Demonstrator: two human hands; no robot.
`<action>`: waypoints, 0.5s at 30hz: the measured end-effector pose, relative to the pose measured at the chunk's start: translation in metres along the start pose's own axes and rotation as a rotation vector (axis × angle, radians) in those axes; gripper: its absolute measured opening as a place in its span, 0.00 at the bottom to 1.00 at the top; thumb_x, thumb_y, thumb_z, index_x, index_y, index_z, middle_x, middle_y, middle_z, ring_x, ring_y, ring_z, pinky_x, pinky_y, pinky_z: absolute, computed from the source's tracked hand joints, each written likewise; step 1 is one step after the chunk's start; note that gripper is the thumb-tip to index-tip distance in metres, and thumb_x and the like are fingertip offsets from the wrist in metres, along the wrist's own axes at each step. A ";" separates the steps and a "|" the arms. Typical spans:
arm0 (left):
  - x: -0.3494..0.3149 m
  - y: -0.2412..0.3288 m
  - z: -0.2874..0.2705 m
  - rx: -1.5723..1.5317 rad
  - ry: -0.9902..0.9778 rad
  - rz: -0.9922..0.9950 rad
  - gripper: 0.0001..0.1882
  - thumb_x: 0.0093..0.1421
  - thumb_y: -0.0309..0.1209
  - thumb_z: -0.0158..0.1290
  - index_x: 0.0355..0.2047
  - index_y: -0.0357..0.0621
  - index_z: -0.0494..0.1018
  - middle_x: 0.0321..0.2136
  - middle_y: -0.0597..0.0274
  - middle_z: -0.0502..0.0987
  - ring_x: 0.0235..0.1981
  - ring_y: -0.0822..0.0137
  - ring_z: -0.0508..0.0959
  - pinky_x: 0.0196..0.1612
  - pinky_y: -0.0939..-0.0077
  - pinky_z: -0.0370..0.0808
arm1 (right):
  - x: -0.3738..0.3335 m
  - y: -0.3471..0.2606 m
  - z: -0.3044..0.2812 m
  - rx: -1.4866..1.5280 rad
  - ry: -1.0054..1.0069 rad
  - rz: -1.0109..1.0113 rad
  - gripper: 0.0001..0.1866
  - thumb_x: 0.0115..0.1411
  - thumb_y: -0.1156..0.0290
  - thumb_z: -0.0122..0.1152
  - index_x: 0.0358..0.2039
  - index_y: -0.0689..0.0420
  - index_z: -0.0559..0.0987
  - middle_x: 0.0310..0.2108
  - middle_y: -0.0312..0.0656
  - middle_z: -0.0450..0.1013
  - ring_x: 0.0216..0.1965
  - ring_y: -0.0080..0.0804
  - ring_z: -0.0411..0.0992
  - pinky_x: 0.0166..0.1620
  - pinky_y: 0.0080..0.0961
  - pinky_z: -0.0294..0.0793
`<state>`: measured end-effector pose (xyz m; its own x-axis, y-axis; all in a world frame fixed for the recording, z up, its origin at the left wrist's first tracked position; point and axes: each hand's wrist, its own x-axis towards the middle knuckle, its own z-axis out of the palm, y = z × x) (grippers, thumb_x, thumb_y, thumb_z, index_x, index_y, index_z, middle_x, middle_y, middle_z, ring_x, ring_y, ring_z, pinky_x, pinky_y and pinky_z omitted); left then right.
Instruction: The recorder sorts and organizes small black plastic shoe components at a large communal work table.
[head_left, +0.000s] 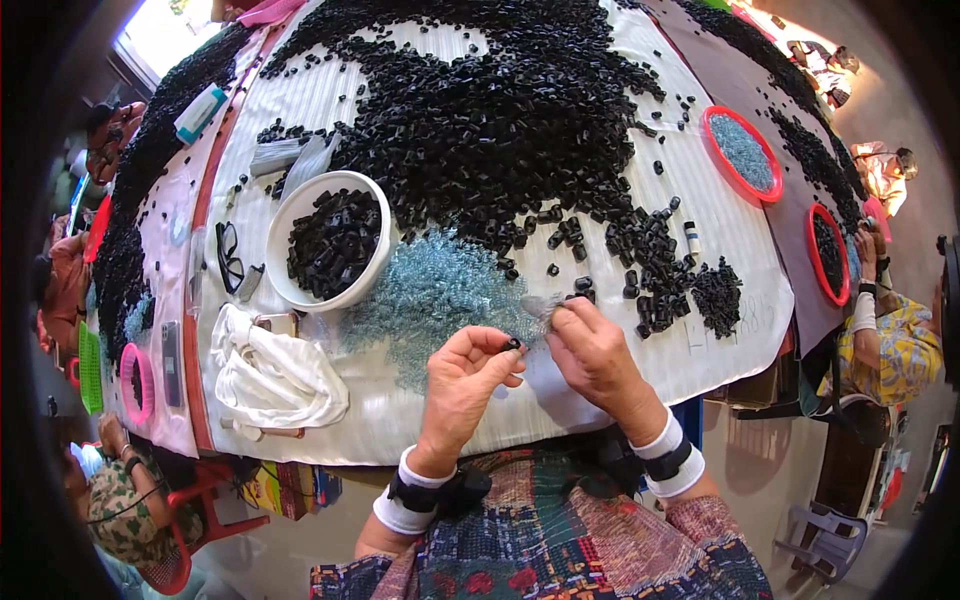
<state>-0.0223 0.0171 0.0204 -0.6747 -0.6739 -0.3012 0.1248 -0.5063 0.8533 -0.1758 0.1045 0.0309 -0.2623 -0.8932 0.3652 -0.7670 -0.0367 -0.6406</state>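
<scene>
My left hand [465, 388] is closed in a pinch on a small black plastic piece [513, 344], held just above the table. Beside it, my right hand [603, 358] is closed on a pale grey, translucent bunch [541, 306]; its exact kind is too blurred to tell. Both hands are at the near edge of a heap of small clear-blue pieces [440, 285]. Left of that heap stands a white bowl [378, 255] of black plastic pieces. Beyond spreads a large pile of similar black pieces [490, 120], with a smaller cluster [717, 298] right of my right hand.
A crumpled white cloth [275, 375] and black-framed glasses [229, 256] lie left. A small white bottle [692, 238] stands right, near a red basin [768, 193] of blue pieces. Other people sit at both sides, one in yellow patterned clothing [900, 345] at right.
</scene>
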 end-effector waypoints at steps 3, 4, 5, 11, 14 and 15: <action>0.002 -0.005 -0.001 -0.054 0.020 -0.027 0.08 0.57 0.20 0.52 0.38 0.34 0.70 0.31 0.56 0.77 0.27 0.71 0.78 0.30 0.81 0.77 | 0.000 -0.006 -0.002 0.058 0.020 0.006 0.13 0.46 0.84 0.56 0.35 0.63 0.71 0.31 0.49 0.67 0.31 0.47 0.69 0.33 0.36 0.71; 0.003 -0.005 -0.001 -0.100 0.023 -0.060 0.09 0.57 0.20 0.51 0.39 0.35 0.69 0.30 0.56 0.77 0.27 0.71 0.77 0.29 0.81 0.77 | 0.000 -0.008 -0.003 0.059 0.022 0.007 0.13 0.46 0.84 0.56 0.35 0.63 0.71 0.31 0.49 0.67 0.31 0.47 0.69 0.33 0.36 0.71; 0.004 -0.004 0.001 -0.098 0.022 -0.061 0.09 0.57 0.20 0.51 0.39 0.35 0.69 0.30 0.56 0.77 0.27 0.71 0.77 0.29 0.81 0.77 | 0.000 -0.010 -0.004 0.061 0.003 -0.001 0.13 0.47 0.84 0.56 0.36 0.63 0.71 0.31 0.49 0.67 0.31 0.48 0.69 0.33 0.36 0.71; 0.004 -0.007 0.000 -0.076 -0.073 -0.104 0.12 0.57 0.23 0.54 0.41 0.33 0.70 0.27 0.59 0.76 0.26 0.74 0.77 0.28 0.83 0.76 | 0.001 -0.015 -0.001 0.057 -0.040 -0.091 0.14 0.47 0.84 0.56 0.36 0.63 0.71 0.32 0.49 0.67 0.32 0.48 0.69 0.33 0.35 0.71; 0.004 -0.006 0.000 -0.047 -0.076 -0.109 0.10 0.57 0.24 0.54 0.39 0.34 0.71 0.25 0.61 0.76 0.24 0.75 0.76 0.26 0.84 0.76 | 0.000 -0.014 -0.002 0.144 -0.041 -0.036 0.14 0.47 0.84 0.56 0.37 0.63 0.71 0.31 0.48 0.68 0.30 0.46 0.70 0.32 0.32 0.72; 0.004 -0.007 -0.001 -0.085 -0.085 -0.118 0.09 0.58 0.25 0.53 0.38 0.34 0.71 0.25 0.61 0.75 0.23 0.75 0.75 0.25 0.84 0.75 | -0.001 -0.013 -0.001 0.228 -0.049 0.035 0.14 0.47 0.84 0.57 0.37 0.62 0.71 0.30 0.47 0.68 0.29 0.44 0.70 0.32 0.30 0.72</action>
<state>-0.0257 0.0173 0.0130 -0.7471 -0.5607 -0.3569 0.1000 -0.6256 0.7737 -0.1665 0.1060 0.0397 -0.2538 -0.9161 0.3104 -0.6045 -0.1003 -0.7903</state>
